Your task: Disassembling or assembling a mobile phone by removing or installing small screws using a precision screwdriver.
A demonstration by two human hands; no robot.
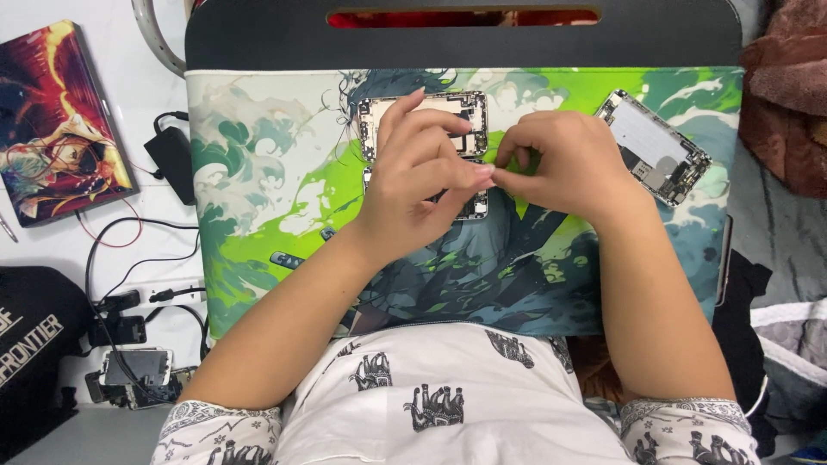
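Observation:
My left hand (pixel 422 176) and my right hand (pixel 564 164) meet over a green and white illustrated mat (pixel 258 189). Their fingertips pinch together at the middle, around something too small to make out. Under my left hand lie two opened phone housings: a gold one (pixel 379 116) farther away and a second one (pixel 474 207) mostly hidden by my fingers. A third opened phone (pixel 655 146), showing a silver plate and parts, lies tilted to the right of my right hand.
A black tray handle (pixel 465 34) borders the mat's far side. On the left lie an illustrated book (pixel 56 120), a black charger (pixel 172 159) with cables, another phone (pixel 138 366) and a black bag (pixel 34 344). Brown cloth (pixel 788 95) is at right.

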